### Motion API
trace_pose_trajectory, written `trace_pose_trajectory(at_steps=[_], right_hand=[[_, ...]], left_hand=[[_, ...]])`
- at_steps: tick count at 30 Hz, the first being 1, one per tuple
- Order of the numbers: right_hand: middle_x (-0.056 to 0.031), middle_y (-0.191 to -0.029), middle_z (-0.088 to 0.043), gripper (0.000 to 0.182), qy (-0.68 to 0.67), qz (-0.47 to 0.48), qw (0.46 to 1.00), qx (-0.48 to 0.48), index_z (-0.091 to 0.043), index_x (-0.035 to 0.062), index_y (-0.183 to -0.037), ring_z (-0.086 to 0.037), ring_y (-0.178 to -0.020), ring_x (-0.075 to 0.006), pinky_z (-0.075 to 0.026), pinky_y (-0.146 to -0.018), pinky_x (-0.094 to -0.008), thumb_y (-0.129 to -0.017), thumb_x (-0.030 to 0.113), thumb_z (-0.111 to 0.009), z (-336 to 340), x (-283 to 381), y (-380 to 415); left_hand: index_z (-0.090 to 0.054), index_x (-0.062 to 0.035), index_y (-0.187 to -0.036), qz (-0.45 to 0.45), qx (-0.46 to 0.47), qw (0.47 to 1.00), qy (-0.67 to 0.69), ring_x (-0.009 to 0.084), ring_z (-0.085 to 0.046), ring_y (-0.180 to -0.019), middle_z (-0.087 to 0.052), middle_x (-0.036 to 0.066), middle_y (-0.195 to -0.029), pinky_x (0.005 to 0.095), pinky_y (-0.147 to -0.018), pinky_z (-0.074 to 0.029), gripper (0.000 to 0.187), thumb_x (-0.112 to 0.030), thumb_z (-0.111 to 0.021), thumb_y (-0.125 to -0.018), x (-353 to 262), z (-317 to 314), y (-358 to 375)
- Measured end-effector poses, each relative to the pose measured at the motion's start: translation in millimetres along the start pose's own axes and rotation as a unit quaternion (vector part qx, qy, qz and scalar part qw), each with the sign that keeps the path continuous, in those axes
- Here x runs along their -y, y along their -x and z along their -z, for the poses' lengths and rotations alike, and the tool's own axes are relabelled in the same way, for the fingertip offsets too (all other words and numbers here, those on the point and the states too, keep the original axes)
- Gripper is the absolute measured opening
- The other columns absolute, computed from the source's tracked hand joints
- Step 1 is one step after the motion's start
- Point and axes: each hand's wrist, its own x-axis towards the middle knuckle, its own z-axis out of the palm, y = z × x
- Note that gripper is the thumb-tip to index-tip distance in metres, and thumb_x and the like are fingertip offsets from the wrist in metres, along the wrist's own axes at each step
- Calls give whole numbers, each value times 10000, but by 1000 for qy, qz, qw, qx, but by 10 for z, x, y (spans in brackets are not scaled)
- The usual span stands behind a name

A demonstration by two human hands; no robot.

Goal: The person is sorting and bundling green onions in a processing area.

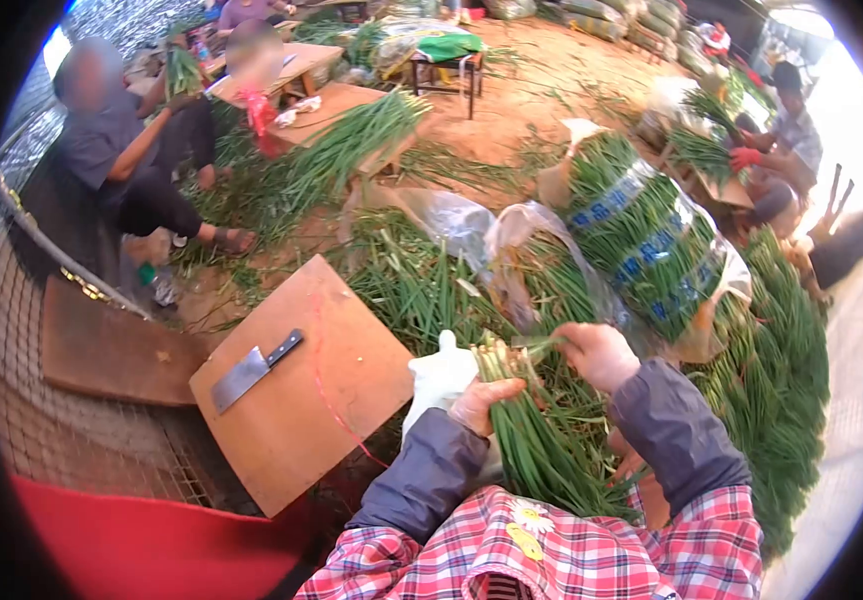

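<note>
A bunch of long green chives (541, 435) with pale root ends pointing up is gripped by my left hand (486, 403), the thumb lying across the stems. Right beside that hand a white glove (439, 378) shows; whether it is worn cannot be made out. My right hand (596, 355) is closed, its fingertips pinching a thin green strand (543, 346) near the root ends. Loose chives (411, 280) lie heaped beyond both hands.
To the left, a cleaver (256, 370) and a red string (319, 372) lie on a tilted wooden board (336, 330). A plastic-wrapped chive bundle (641, 240) and a chive pile (771, 400) are at right. Two people (116, 150) (791, 130) sit farther off, handling greens.
</note>
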Motion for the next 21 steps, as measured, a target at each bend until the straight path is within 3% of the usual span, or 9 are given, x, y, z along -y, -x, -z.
trace_pose_trajectory(at_steps=[2,3,6,8,10,12,15,18,21], right_hand=[[-160,-832,-628,194,-67,-42,993,-89,-611,76,-974,-601,-787,-331,-472,-687,-376,-862,221,-547,-121,-401,-128],[-155,-800,-635,206,-152,-52,977,-137,-601,28,-979,-617,-733,-256,-468,-656,-324,-877,198,-545,-55,-369,-171],[-33,-763,-616,233,-305,-182,935,22,-595,-1,-1026,-523,-667,-86,-434,-649,-237,-825,117,-599,125,-320,-49],[-41,-831,-623,346,-316,-127,937,73,-572,1,-1066,-547,-750,-96,-445,-701,-244,-782,177,-661,3,-89,113],[-78,-937,-624,537,-226,-113,955,153,-528,-1,-1120,-574,-861,-183,-459,-770,-314,-694,247,-743,-105,90,209],[-81,-920,-623,565,-111,-71,986,106,-525,-5,-1123,-573,-849,-180,-456,-774,-309,-675,248,-758,-325,80,239],[-181,-960,-619,604,-200,-110,963,140,-526,-5,-1125,-604,-907,-271,-456,-800,-337,-668,333,-730,-299,88,193],[-172,-956,-625,598,-228,-100,961,117,-530,-3,-1123,-609,-908,-269,-458,-799,-342,-664,324,-732,-410,58,173],[-194,-892,-627,487,-120,-48,989,70,-533,34,-1119,-611,-860,-326,-469,-760,-391,-723,292,-650,-331,167,173]], left_hand=[[-455,-56,-1202,-46,-10,999,-21,252,-592,-945,-547,133,-1154,427,-794,-506,505,-89,-662,-742,42,20,-1],[-455,-54,-1203,-41,-9,999,-18,249,-587,-954,-537,134,-1169,428,-800,-504,512,-92,-667,-739,6,39,40],[-454,-34,-1210,-45,-22,999,-13,244,-587,-956,-551,126,-1139,423,-811,-501,514,-92,-668,-747,-18,38,42],[-453,-9,-1216,-41,-44,998,1,229,-593,-938,-589,125,-1048,397,-816,-501,519,-90,-664,-749,-19,-27,32],[-456,-25,-1225,-33,-47,998,-15,225,-580,-987,-573,98,-1127,371,-825,-495,477,-72,-641,-788,52,62,-33],[-456,-21,-1231,-85,-57,994,-46,206,-584,-977,-583,93,-1107,337,-821,-492,474,-65,-637,-795,40,-85,-46],[-485,-39,-1208,-48,-61,997,-25,182,-588,-947,-588,74,-1092,311,-801,-489,437,-59,-640,-800,35,-23,-25],[-494,-55,-1189,-35,-72,996,-32,183,-583,-948,-588,64,-1078,322,-802,-490,433,-56,-651,-785,48,41,-50],[-511,-50,-1168,-50,-77,995,-31,180,-593,-905,-600,57,-1037,320,-784,-493,412,-55,-650,-780,33,34,-38]])
